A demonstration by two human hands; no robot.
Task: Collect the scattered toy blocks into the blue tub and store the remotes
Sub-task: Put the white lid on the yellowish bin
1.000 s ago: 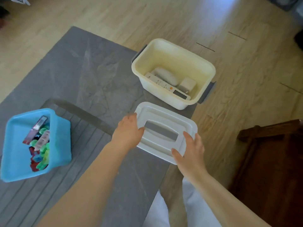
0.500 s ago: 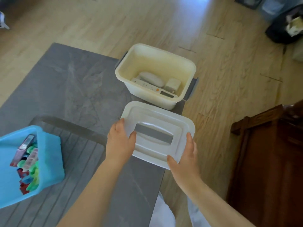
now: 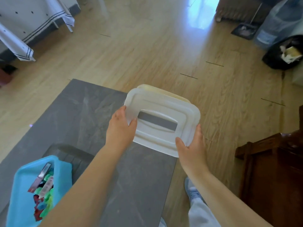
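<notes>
A translucent white lid [image 3: 165, 110] with a grey handle recess hangs over the cream storage box [image 3: 157, 88], hiding nearly all of it and the remotes inside. My left hand [image 3: 120, 128] grips the lid's left edge, thumb on top. My right hand [image 3: 191, 145] grips its near right corner, thumb on top. The blue tub [image 3: 21, 189] stands at the lower left on the grey rug [image 3: 78, 115], filled with several coloured toy blocks [image 3: 44, 199].
A dark wooden cabinet [image 3: 272, 177] stands at the right. A black rubbish bag [image 3: 282, 53] and a water bottle [image 3: 278, 20] are at the far right, a cloth-covered table [image 3: 31, 18] at the far left. My foot [image 3: 191, 190] is beside the rug.
Both hands have lifted the lid off the rug and carried it forward over the cream box, which now hides the remotes. The view has tilted up, showing more of the room.
</notes>
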